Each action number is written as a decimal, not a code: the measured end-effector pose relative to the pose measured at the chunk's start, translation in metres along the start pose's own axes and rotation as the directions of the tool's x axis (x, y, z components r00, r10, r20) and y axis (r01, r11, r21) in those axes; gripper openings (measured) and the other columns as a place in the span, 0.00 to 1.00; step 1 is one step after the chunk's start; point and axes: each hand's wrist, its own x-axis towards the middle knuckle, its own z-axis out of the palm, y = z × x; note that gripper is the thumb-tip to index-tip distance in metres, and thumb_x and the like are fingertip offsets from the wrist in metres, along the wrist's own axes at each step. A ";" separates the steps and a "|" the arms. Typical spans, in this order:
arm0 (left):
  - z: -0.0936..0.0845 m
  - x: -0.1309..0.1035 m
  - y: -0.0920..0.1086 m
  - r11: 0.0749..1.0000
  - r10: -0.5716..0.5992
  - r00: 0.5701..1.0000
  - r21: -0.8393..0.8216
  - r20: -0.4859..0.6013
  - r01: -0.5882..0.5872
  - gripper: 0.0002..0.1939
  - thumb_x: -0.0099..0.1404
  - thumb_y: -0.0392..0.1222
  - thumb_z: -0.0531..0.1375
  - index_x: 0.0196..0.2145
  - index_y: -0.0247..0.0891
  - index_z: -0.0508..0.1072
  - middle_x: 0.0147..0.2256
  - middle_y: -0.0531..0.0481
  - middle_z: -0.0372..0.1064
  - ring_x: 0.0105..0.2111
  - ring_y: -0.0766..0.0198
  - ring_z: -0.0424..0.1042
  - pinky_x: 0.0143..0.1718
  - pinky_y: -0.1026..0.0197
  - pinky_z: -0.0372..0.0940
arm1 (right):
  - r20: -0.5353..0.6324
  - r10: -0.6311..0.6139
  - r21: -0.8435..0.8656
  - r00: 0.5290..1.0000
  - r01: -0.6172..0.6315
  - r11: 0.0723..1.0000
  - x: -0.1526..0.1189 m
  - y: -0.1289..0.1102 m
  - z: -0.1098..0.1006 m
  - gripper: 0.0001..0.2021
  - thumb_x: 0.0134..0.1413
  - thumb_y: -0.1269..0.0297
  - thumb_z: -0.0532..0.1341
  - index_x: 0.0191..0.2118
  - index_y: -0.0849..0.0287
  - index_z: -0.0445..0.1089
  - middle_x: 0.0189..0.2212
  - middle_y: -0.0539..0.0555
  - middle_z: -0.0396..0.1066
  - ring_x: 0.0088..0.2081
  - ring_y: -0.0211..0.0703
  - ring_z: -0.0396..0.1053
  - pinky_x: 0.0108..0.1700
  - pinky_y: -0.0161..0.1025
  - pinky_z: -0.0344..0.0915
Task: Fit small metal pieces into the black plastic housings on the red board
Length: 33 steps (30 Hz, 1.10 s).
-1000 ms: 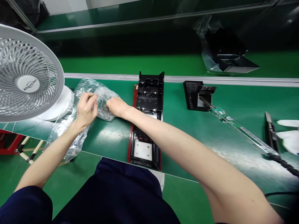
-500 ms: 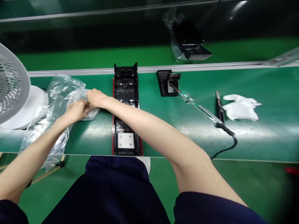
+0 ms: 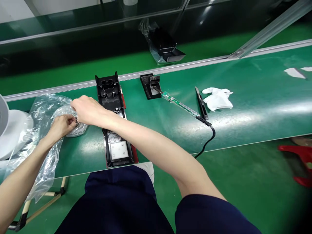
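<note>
Screws (image 3: 77,122), small and dark, sit in a clump inside the clear bag (image 3: 46,130) at the left end of the green bench (image 3: 243,107), and that is where I have both hands. My left hand (image 3: 60,126) is pinched shut on the bag just beside the clump, holding the film steady. My right hand (image 3: 84,109) reaches across my body and curls over the mouth of the bag with its fingertips down at the screws; I cannot tell whether it has any between them, since the knuckles hide the tips.

Judging by how things lie, I am at the picking-up stage. The black housing (image 3: 113,120) lies open, just right of the bag, running from the far rail to the near edge, with a white plate (image 3: 118,150) at its near end. I see no screw lying loose on it, though the holes are too small to read. The driver (image 3: 180,104) rests untouched farther right, its tip at a small black holder (image 3: 151,86), cable trailing off the near edge. So I judge that fetching is underway, and placing and driving screws remain.

A dark tool (image 3: 201,103) and white gloves (image 3: 218,98) lie beyond, well apart from my hands.
</note>
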 end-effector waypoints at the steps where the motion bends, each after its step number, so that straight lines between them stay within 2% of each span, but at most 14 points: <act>1: -0.001 0.000 0.000 0.998 -0.022 1.000 -0.053 -0.023 0.020 0.09 0.55 0.43 0.53 0.27 0.34 0.68 0.24 0.46 0.68 0.29 0.55 0.69 0.34 0.60 0.58 | -0.061 -0.013 0.051 0.998 0.016 0.999 -0.019 0.001 -0.007 0.07 0.50 0.84 0.56 0.30 0.67 0.65 0.28 0.54 0.65 0.32 0.42 0.64 0.31 0.35 0.55; 3: -0.003 -0.006 0.000 0.983 -0.084 0.992 -0.171 -0.097 0.066 0.11 0.55 0.44 0.54 0.30 0.34 0.70 0.25 0.47 0.69 0.29 0.58 0.70 0.36 0.60 0.61 | -0.239 -0.003 0.315 0.971 0.080 0.946 -0.064 0.007 -0.014 0.08 0.54 0.82 0.55 0.30 0.66 0.66 0.24 0.50 0.64 0.28 0.36 0.61 0.30 0.34 0.55; 4: -0.004 -0.013 0.001 0.970 -0.121 0.982 -0.227 -0.144 0.086 0.13 0.56 0.46 0.53 0.32 0.34 0.70 0.27 0.47 0.70 0.29 0.59 0.70 0.37 0.60 0.63 | -0.323 0.062 0.485 0.944 0.109 0.868 -0.089 0.011 -0.014 0.06 0.56 0.80 0.56 0.31 0.65 0.67 0.25 0.49 0.65 0.26 0.34 0.61 0.29 0.32 0.57; 5: -0.003 -0.023 0.004 0.950 -0.158 0.969 -0.298 -0.192 0.096 0.16 0.56 0.48 0.54 0.34 0.33 0.70 0.29 0.47 0.70 0.30 0.60 0.70 0.37 0.60 0.65 | -0.376 0.170 0.639 0.911 0.122 0.759 -0.114 0.016 -0.012 0.05 0.56 0.78 0.58 0.33 0.65 0.69 0.28 0.51 0.67 0.27 0.34 0.63 0.29 0.31 0.59; 7: 0.000 -0.049 0.012 0.882 -0.219 0.945 -0.464 -0.243 0.084 0.18 0.57 0.53 0.56 0.36 0.35 0.71 0.29 0.48 0.71 0.27 0.62 0.70 0.32 0.61 0.67 | -0.315 0.397 0.873 0.862 0.099 0.478 -0.158 0.024 0.000 0.02 0.56 0.74 0.62 0.33 0.63 0.72 0.27 0.51 0.68 0.25 0.33 0.64 0.28 0.30 0.63; 8: 0.003 -0.064 0.018 0.785 -0.230 0.948 -0.617 -0.221 0.047 0.17 0.54 0.52 0.62 0.36 0.37 0.73 0.29 0.48 0.71 0.27 0.62 0.70 0.30 0.62 0.67 | -0.284 0.489 0.935 0.825 0.125 0.332 -0.176 0.027 0.008 0.02 0.56 0.73 0.63 0.34 0.60 0.74 0.28 0.51 0.70 0.24 0.32 0.65 0.27 0.29 0.63; 11: 0.020 -0.099 0.041 0.428 -0.164 0.986 -0.899 0.026 0.095 0.09 0.52 0.47 0.67 0.29 0.42 0.76 0.27 0.49 0.70 0.20 0.66 0.65 0.20 0.65 0.64 | -0.136 0.667 0.985 0.732 0.175 0.008 -0.208 0.028 0.031 0.03 0.52 0.70 0.67 0.34 0.56 0.77 0.28 0.52 0.71 0.23 0.30 0.64 0.26 0.26 0.64; 14: 0.041 -0.112 0.061 0.113 -0.117 0.954 -0.950 0.277 0.290 0.09 0.49 0.47 0.69 0.24 0.41 0.76 0.23 0.49 0.67 0.18 0.70 0.62 0.15 0.69 0.61 | -0.033 0.721 0.975 0.693 0.180 -0.128 -0.217 0.024 0.044 0.05 0.48 0.68 0.70 0.33 0.53 0.78 0.28 0.53 0.71 0.22 0.29 0.64 0.26 0.24 0.65; 17: 0.056 -0.107 0.071 -0.143 -0.145 0.872 -0.882 0.467 0.448 0.14 0.40 0.45 0.74 0.23 0.39 0.75 0.23 0.48 0.67 0.19 0.72 0.62 0.18 0.73 0.63 | 0.004 0.720 0.974 0.694 0.161 -0.161 -0.216 0.022 0.046 0.05 0.47 0.67 0.71 0.33 0.53 0.78 0.28 0.53 0.72 0.22 0.30 0.63 0.26 0.24 0.65; 19: 0.061 -0.102 0.073 -0.263 -0.130 0.837 -0.833 0.531 0.488 0.16 0.36 0.42 0.76 0.22 0.38 0.75 0.22 0.48 0.66 0.18 0.75 0.60 0.19 0.75 0.63 | 0.012 0.716 0.975 0.698 0.151 -0.163 -0.215 0.024 0.045 0.05 0.47 0.67 0.71 0.33 0.53 0.78 0.29 0.53 0.72 0.22 0.30 0.64 0.26 0.24 0.66; 21: 0.063 -0.099 0.073 -0.325 -0.081 0.836 -0.807 0.543 0.493 0.16 0.35 0.40 0.76 0.22 0.38 0.76 0.21 0.49 0.65 0.17 0.77 0.59 0.18 0.77 0.62 | 0.011 0.712 0.976 0.702 0.147 -0.159 -0.215 0.027 0.044 0.06 0.48 0.67 0.71 0.34 0.52 0.78 0.29 0.53 0.72 0.24 0.29 0.66 0.28 0.23 0.67; 26: 0.063 -0.097 0.074 -0.378 0.050 0.885 -0.812 0.462 0.445 0.11 0.43 0.37 0.74 0.25 0.39 0.78 0.21 0.49 0.66 0.17 0.79 0.59 0.16 0.79 0.57 | -0.027 0.690 0.983 0.724 0.143 -0.112 -0.215 0.031 0.045 0.05 0.51 0.67 0.69 0.35 0.50 0.78 0.30 0.51 0.72 0.25 0.28 0.66 0.29 0.21 0.66; 28: 0.063 -0.096 0.077 -0.416 0.099 0.900 -0.803 0.425 0.426 0.10 0.45 0.37 0.74 0.26 0.39 0.78 0.21 0.49 0.66 0.17 0.79 0.59 0.16 0.80 0.55 | -0.059 0.678 0.993 0.732 0.115 -0.037 -0.214 0.030 0.045 0.06 0.53 0.68 0.68 0.37 0.51 0.78 0.30 0.51 0.72 0.25 0.29 0.66 0.29 0.22 0.66; 33: 0.063 -0.087 0.077 -0.512 0.193 0.894 -0.735 0.405 0.444 0.09 0.47 0.39 0.73 0.25 0.38 0.78 0.21 0.50 0.65 0.17 0.80 0.58 0.16 0.80 0.55 | -0.246 0.611 0.950 0.752 0.061 0.307 -0.211 0.030 0.046 0.09 0.59 0.70 0.63 0.43 0.52 0.76 0.29 0.54 0.69 0.26 0.33 0.66 0.28 0.28 0.67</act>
